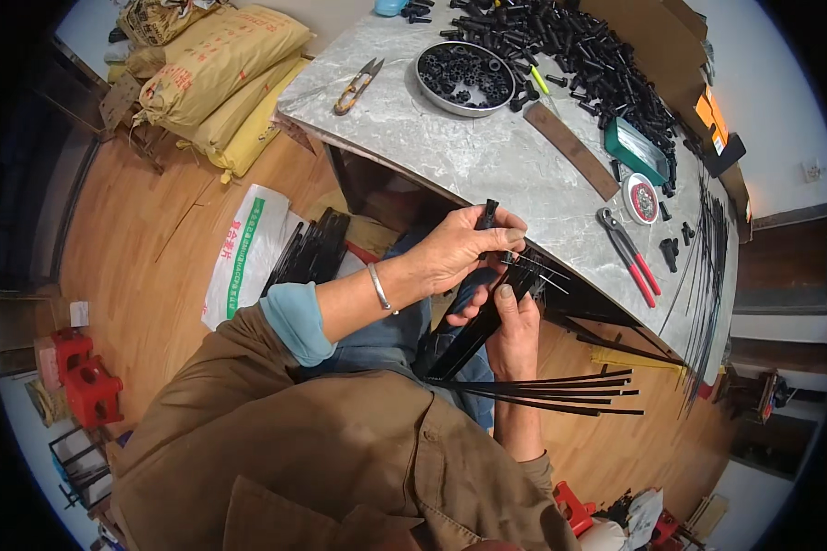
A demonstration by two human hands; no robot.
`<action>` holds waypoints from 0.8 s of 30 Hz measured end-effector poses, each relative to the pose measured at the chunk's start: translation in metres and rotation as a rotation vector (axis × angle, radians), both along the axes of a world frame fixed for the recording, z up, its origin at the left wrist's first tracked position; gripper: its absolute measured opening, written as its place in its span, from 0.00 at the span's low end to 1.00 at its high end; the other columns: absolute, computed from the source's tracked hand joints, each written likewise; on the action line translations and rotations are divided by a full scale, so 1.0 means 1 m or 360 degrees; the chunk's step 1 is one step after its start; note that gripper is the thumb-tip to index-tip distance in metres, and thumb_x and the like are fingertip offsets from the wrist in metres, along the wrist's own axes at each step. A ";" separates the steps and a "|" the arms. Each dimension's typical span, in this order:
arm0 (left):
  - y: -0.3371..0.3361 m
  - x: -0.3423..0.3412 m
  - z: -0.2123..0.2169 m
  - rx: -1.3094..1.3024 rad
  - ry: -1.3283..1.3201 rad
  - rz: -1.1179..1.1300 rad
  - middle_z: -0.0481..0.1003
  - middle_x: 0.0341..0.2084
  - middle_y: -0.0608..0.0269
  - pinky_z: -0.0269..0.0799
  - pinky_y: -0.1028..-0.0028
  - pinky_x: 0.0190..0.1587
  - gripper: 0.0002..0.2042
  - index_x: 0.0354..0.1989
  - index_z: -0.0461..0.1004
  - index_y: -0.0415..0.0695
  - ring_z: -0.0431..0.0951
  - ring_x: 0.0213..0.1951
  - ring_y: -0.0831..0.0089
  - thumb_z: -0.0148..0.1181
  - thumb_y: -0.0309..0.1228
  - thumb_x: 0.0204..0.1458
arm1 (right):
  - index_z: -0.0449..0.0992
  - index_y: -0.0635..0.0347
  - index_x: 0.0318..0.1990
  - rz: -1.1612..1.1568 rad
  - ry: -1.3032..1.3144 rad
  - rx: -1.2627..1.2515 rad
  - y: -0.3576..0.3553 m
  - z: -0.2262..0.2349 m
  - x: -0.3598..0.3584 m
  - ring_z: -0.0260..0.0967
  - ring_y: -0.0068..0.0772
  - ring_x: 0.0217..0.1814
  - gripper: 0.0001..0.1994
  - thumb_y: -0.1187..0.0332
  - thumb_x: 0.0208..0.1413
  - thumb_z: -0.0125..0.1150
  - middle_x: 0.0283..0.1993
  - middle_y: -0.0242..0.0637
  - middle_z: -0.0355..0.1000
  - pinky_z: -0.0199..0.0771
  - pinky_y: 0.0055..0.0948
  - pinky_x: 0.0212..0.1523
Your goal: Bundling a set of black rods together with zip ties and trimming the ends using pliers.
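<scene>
Risk 1: ribs slip out of the bundle. R hand clamps several black ribs at once, and the loose ends fan out low right, past the knee. If the grip eases, I'd expect them to splay or drop to the wood floor.

Risk 2: thin wire at the joint pokes toward the fingers and table edge; could snag or prick, and it's too fine to see how it's routed.

Risk 3: small black cap pinched by L hand sits right above the rib tips; a slip would prob send it into the lap or floor.

Pose: L forearm comes in from lower left, bracelet at wrist, hand curled over the top, thumb and fingers closed on the cap. R forearm rises from below, fist closed round the ribs, thumb up along them. Hands touch, just below the table edge, over the lap.

On table, well apart: pliers, snips, bowl of black parts, pile of black parts.
</scene>
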State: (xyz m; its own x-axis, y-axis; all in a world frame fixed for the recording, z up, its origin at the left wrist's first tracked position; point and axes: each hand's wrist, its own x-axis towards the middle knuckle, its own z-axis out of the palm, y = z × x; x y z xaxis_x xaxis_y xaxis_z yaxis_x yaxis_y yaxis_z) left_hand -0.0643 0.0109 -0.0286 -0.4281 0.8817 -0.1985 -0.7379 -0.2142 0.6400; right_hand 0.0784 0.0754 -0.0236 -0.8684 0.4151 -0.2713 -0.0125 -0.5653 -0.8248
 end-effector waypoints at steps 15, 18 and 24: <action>0.006 0.000 0.006 -0.0031 0.0197 0.0017 0.70 0.30 0.70 0.69 0.80 0.34 0.12 0.39 0.72 0.43 0.70 0.34 0.81 0.65 0.32 0.50 | 0.65 0.63 0.46 0.0000 0.0026 -0.0086 0.003 -0.004 0.003 0.72 0.29 0.31 0.12 0.63 0.63 0.51 0.33 0.37 0.69 0.82 0.38 0.34; 0.007 0.000 0.009 -0.0057 0.0210 0.0028 0.69 0.30 0.71 0.68 0.81 0.32 0.12 0.39 0.71 0.43 0.69 0.32 0.82 0.65 0.32 0.50 | 0.65 0.62 0.48 0.0000 0.0037 -0.0105 0.004 -0.006 0.004 0.72 0.29 0.31 0.13 0.63 0.63 0.51 0.33 0.37 0.69 0.82 0.38 0.34; 0.009 0.002 0.009 -0.0096 0.0247 0.0100 0.70 0.26 0.68 0.67 0.83 0.25 0.12 0.38 0.69 0.40 0.68 0.25 0.82 0.66 0.30 0.49 | 0.65 0.62 0.49 0.0009 0.0045 -0.0124 0.003 -0.004 0.003 0.72 0.29 0.31 0.13 0.64 0.63 0.51 0.33 0.38 0.69 0.82 0.38 0.34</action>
State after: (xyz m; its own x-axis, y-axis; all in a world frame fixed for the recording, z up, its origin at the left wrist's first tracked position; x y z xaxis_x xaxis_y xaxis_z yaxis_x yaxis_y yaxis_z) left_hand -0.0620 0.0197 -0.0195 -0.5115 0.8407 -0.1776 -0.6155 -0.2143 0.7584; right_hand 0.0816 0.0783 -0.0272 -0.8784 0.3885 -0.2782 -0.0316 -0.6281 -0.7775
